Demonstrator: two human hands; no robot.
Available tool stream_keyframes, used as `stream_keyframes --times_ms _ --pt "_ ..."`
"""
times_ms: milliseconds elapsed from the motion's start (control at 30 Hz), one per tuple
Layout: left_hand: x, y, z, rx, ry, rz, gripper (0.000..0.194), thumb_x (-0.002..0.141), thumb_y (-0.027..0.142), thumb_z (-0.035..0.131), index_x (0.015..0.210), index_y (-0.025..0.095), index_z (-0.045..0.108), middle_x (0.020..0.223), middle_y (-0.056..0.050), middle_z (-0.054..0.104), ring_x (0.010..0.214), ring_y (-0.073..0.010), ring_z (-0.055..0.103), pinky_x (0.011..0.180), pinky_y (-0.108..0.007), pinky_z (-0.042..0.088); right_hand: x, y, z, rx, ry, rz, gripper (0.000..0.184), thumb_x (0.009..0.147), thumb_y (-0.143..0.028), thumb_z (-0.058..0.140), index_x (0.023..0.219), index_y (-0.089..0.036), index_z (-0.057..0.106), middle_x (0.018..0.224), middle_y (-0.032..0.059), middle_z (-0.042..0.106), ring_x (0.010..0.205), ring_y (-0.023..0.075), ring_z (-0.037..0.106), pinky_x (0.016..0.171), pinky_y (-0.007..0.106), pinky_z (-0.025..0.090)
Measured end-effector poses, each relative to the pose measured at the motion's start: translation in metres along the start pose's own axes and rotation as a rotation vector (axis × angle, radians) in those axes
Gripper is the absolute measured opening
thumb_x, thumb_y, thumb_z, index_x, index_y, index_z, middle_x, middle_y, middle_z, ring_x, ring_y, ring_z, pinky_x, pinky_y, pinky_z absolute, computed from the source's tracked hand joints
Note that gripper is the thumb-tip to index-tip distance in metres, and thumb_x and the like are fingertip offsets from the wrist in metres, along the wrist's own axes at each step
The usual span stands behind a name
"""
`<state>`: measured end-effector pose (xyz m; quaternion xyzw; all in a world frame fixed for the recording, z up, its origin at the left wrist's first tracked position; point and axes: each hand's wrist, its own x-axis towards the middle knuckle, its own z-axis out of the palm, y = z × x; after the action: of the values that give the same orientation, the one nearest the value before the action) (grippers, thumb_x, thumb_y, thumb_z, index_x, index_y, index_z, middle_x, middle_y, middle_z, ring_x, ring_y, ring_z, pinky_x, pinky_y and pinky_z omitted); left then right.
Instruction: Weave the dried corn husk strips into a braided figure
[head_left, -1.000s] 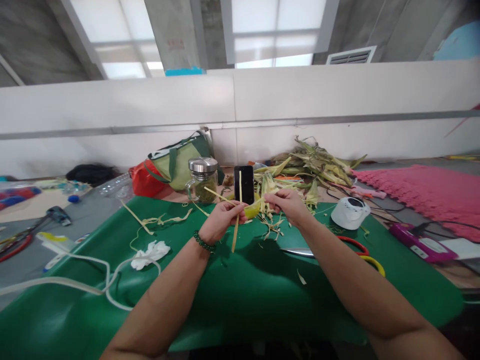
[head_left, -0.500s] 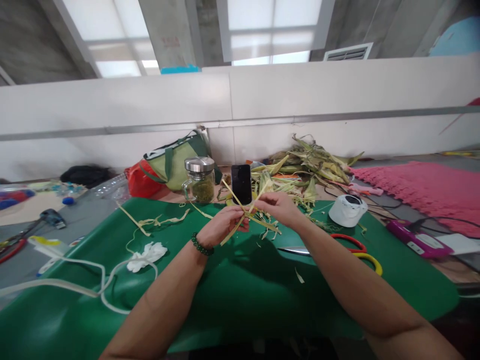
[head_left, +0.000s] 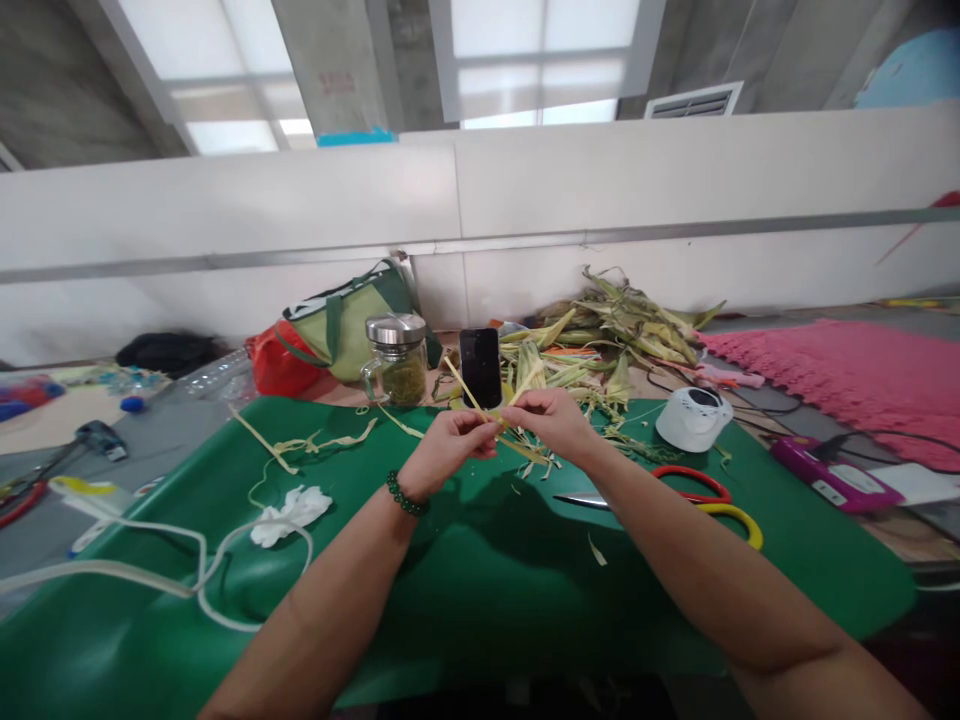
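Observation:
Crossed strips of pale yellow corn husk (head_left: 466,384) are pinched between my two hands, over the middle of the green mat (head_left: 480,600). My left hand (head_left: 451,445), with a dark green bead bracelet at its wrist, grips them from the left, thumb pointing inward. From the right, my right hand (head_left: 553,422) pinches the same strips close to the crossing. One strip end slants up to the left and another up to the right. Fingers hide the crossing itself. Just behind the hands stands a dark phone (head_left: 481,368), upright.
Scissors (head_left: 705,498) with red and yellow handles lie under my right forearm. Behind are a glass jar (head_left: 397,365), a green bag (head_left: 341,325) and a heap of corn husks (head_left: 622,320). A white roll (head_left: 694,420) stands right; crumpled tissue (head_left: 291,515) and a white cable (head_left: 135,572) lie left.
My hands have drawn together at the crossing. My left thumb now presses over it, and the strip end that hung below my left hand no longer shows.

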<state>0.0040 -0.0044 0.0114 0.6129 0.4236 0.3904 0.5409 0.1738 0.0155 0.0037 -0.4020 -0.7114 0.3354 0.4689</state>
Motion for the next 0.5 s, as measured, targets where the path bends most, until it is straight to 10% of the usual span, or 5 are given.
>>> stream_keyframes --times_ms 300,500 --pt "0.0 0.002 -0.002 0.177 0.03 0.03 0.026 0.071 0.037 0.065 0.064 0.012 0.065 0.054 -0.001 0.06 0.052 -0.0108 0.055 0.055 -0.022 0.046 -0.008 -0.011 -0.012 -0.226 0.017 -0.058 0.05 0.081 -0.045 0.051 0.042 -0.014 0.053 0.039 -0.0004 0.046 0.04 0.0073 0.039 0.044 0.022 0.029" --pt "0.001 -0.007 0.006 0.234 -0.013 0.095 0.015 0.068 0.022 0.061 0.058 0.013 0.064 0.051 0.001 0.057 0.051 -0.0104 0.053 0.053 -0.021 0.044 -0.013 -0.013 0.003 -0.279 -0.039 -0.196 0.019 0.075 -0.034 0.062 0.076 -0.016 0.068 0.061 0.0009 0.062 0.054 0.0095 0.05 0.052 0.021 0.035"
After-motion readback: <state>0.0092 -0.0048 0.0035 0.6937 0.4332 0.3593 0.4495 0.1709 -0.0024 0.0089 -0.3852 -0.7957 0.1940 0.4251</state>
